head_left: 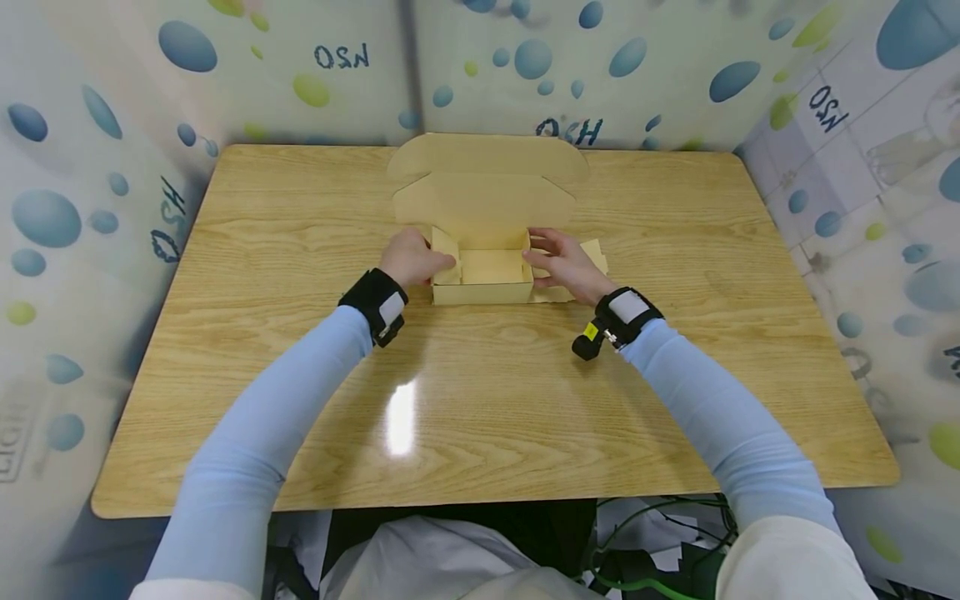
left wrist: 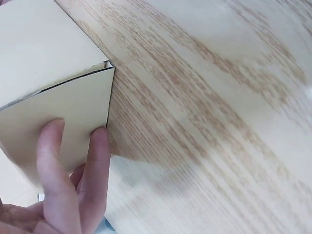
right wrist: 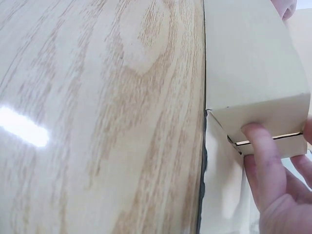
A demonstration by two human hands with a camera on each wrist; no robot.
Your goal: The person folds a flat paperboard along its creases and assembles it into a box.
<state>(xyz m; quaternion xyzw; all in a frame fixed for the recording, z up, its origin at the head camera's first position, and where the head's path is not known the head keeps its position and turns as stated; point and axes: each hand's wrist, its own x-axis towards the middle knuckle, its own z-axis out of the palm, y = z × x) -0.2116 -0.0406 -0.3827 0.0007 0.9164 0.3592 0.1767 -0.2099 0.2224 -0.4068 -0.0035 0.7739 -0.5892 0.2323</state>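
Head view: bright, fairly even light, apparently from above. One hard glare patch (head_left: pixel 401 419) sits on the table (head_left: pixel 510 400), on the body side of the left hand (head_left: pixel 415 258). Soft shadows fall beneath both forearms. Wide-angle stretch affects the printed curtain (head_left: pixel 918 37) beyond and right of the right hand (head_left: pixel 564 265). Left wrist view: wood washed out away from the fingers; a diffuse shadow lies beside them; the gripped box (head_left: pixel 483 294) panel is dimmer than its neighbour. Right wrist view: a burnt-out streak lies well apart from the hand; finger detail slightly soft.
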